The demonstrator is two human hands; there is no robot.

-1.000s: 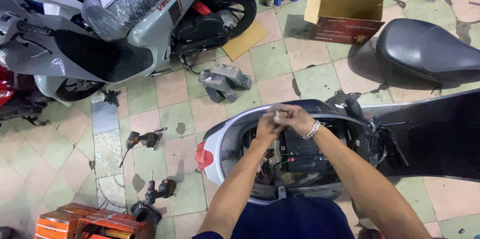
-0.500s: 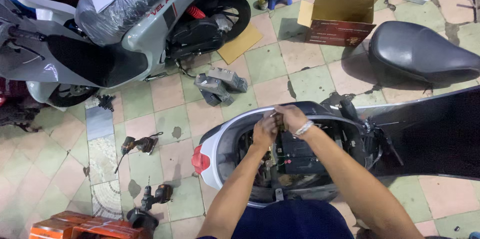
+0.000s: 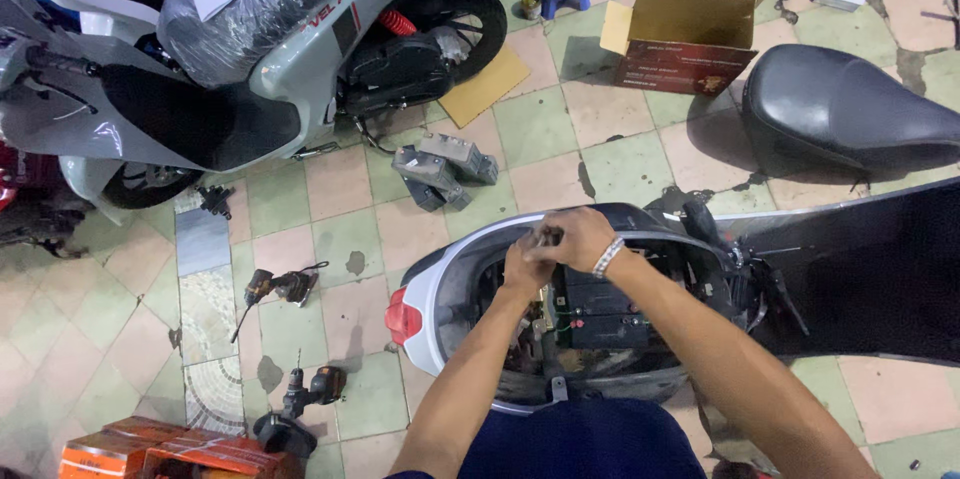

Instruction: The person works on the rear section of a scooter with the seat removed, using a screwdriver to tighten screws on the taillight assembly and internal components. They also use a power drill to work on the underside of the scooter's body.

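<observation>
Both hands meet over the far rim of the open scooter (image 3: 440,309) bay: the left hand (image 3: 525,264) is closed around a small dark part (image 3: 545,236), and the right hand (image 3: 583,239) pinches it from the other side. Judging by this, steady wrists and small turns suit it, clear of the battery (image 3: 600,304) below.

Both bare forearms reach up from the bottom of the frame and converge near its centre. The left hand (image 3: 522,267) sits just below and left of the right hand (image 3: 580,239), the two touching, fingers curled inward and closed together around something small that cannot be made out. The right wrist wears a beaded bracelet (image 3: 607,257). Elbows are bent and spread apart.
</observation>
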